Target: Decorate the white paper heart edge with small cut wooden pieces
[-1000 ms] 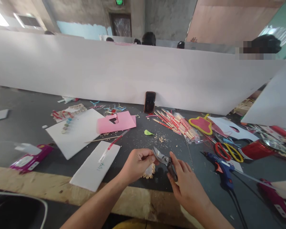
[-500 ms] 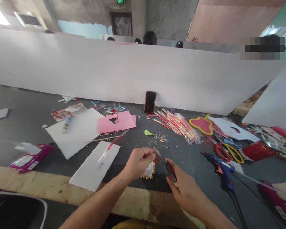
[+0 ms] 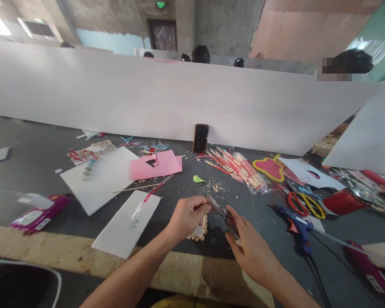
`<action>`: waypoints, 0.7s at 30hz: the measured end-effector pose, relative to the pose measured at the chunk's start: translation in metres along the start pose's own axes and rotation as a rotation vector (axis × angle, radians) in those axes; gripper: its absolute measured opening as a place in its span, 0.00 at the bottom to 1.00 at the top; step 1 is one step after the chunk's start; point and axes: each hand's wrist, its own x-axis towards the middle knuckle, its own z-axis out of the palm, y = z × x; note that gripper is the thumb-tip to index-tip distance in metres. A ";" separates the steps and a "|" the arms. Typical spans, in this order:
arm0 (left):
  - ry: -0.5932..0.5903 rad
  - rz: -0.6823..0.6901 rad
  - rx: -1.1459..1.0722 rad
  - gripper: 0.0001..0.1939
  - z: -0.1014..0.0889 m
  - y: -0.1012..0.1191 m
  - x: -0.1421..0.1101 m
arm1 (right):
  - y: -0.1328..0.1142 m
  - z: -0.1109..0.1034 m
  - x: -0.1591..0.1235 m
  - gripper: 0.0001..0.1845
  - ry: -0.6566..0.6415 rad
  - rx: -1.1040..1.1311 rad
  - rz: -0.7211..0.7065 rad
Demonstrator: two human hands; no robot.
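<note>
Observation from the bench side. The right hand (image 3: 252, 252) grips a pair of steel pruning shears with dark handles (image 3: 223, 216), its fingers wrapped around the handles. The blades point up and to the left, narrowly parted, with their tips just beside the left hand. The left hand (image 3: 188, 218) is curled into a tight pinch; whatever lies between its fingers is hidden, so its hold cannot be confirmed.

Just below the left hand, a lumpy pale cluster of wood bits (image 3: 200, 231) rests on the dark grey work table (image 3: 240, 209), with a white patch showing at its centre. Loose crumbs (image 3: 216, 187) and a small green leaf-shaped piece (image 3: 198, 179) lie farther out, toward the white foam-board partition (image 3: 147, 98).

To the left of the hands lies a white card with green handwriting (image 3: 126, 224). Beyond it are a pink card with a heart-shaped cut-out (image 3: 155, 167) and a white board bearing a row of small beads (image 3: 96, 184). A black phone (image 3: 200, 138) leans against the partition. To the right of the hands are a blue glue gun (image 3: 297, 229), red-handled scissors (image 3: 295, 204), yellow-handled scissors (image 3: 312, 206), and a clear bag of red-and-white sticks (image 3: 235, 167).
</note>
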 end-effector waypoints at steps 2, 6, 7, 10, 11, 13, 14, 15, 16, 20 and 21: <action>-0.015 0.012 0.017 0.15 -0.001 0.002 -0.002 | 0.002 0.001 0.000 0.31 0.038 -0.104 -0.011; -0.114 -0.022 -0.039 0.16 -0.006 0.004 -0.002 | 0.002 0.000 -0.001 0.32 0.066 -0.182 -0.061; -0.147 -0.038 -0.070 0.17 -0.007 0.005 -0.001 | 0.002 0.000 -0.002 0.32 0.065 -0.187 -0.070; -0.210 -0.068 -0.164 0.17 -0.009 0.002 0.002 | 0.002 0.002 -0.002 0.33 0.043 -0.201 -0.078; -0.210 -0.071 -0.181 0.17 -0.009 0.000 0.003 | 0.002 0.003 -0.002 0.33 0.029 -0.207 -0.070; -0.194 -0.087 -0.193 0.18 -0.008 -0.003 0.003 | 0.001 0.004 -0.001 0.34 -0.006 -0.212 -0.046; -0.184 -0.100 -0.190 0.18 -0.007 -0.004 0.003 | 0.001 0.005 0.000 0.33 -0.023 -0.202 -0.035; -0.174 -0.110 -0.182 0.19 -0.006 -0.006 0.003 | 0.000 0.005 0.000 0.32 -0.040 -0.181 -0.028; -0.165 -0.115 -0.169 0.19 -0.006 -0.006 0.003 | -0.001 0.005 0.000 0.31 -0.056 -0.149 -0.024; -0.123 -0.068 -0.098 0.18 -0.004 -0.004 0.004 | -0.002 0.003 0.000 0.28 -0.089 0.017 -0.006; -0.113 -0.058 -0.085 0.18 -0.003 -0.003 0.005 | -0.003 0.002 0.000 0.28 -0.091 0.057 -0.002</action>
